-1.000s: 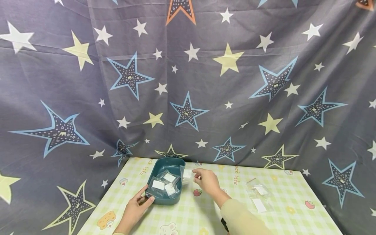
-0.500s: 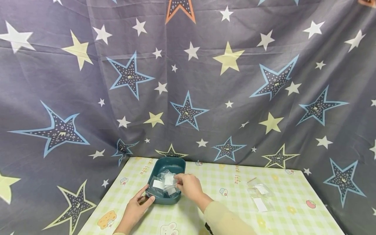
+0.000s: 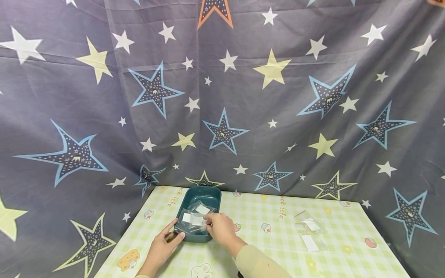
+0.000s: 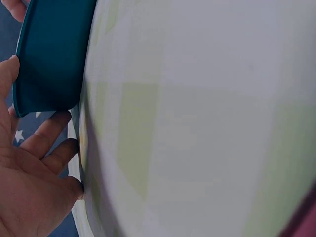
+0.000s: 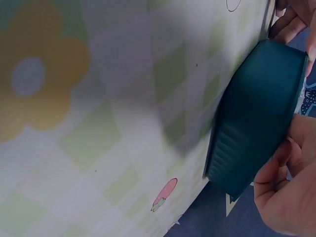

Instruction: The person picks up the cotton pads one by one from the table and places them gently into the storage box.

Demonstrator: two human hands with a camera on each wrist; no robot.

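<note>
A teal plastic box (image 3: 199,238) stands at the table's left side, holding several clear zip bags (image 3: 202,209) with white inserts. My left hand (image 3: 163,245) holds its near-left corner, thumb at the front and fingers along the left side; in the left wrist view the thumb meets the rim of the box (image 4: 54,54). Over the right rim, my right hand (image 3: 222,230) pinches a clear zip bag (image 3: 197,220) with a white insert, lying low among the others. From the right wrist view the box wall (image 5: 261,108) hides that bag, and the right hand (image 5: 291,192) shows beside the rim.
More clear zip bags (image 3: 309,242) with white inserts lie on the right part of the table. A green checked cloth (image 3: 271,251) with cartoon prints covers the table. Behind its far edge hangs a grey curtain (image 3: 243,96) with stars.
The right hand has carried its zip bag left, from beside the box to inside it, then slightly nearer and lower. The left hand has stayed on the corner.
</note>
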